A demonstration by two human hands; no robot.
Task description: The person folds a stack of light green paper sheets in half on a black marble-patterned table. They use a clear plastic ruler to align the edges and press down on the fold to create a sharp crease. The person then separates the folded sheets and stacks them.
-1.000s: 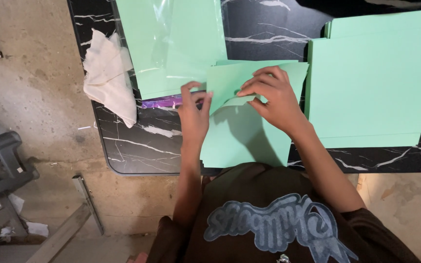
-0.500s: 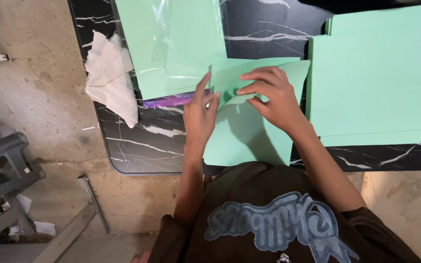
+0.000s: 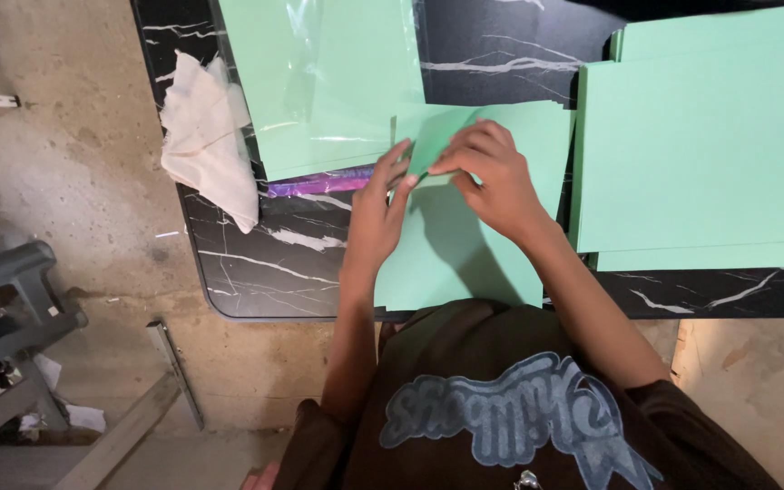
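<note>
A crumpled white cloth [image 3: 206, 145] is seen at the left end of the black marbled table [image 3: 256, 263], partly hanging over its edge. Just right of it, a plastic-wrapped pack of green paper [image 3: 319, 82] is laid, with a purple strip [image 3: 319, 184] showing beneath its near edge. At the middle, a green paper sheet [image 3: 465, 245] is spread flat in front of the person. Its folded-over top corner is pressed by the left hand [image 3: 376, 213], fingers extended and flat, and pinched by the curled fingers of the right hand [image 3: 492, 177]. Farther right, a stack of green sheets [image 3: 700, 145] is laid.
</note>
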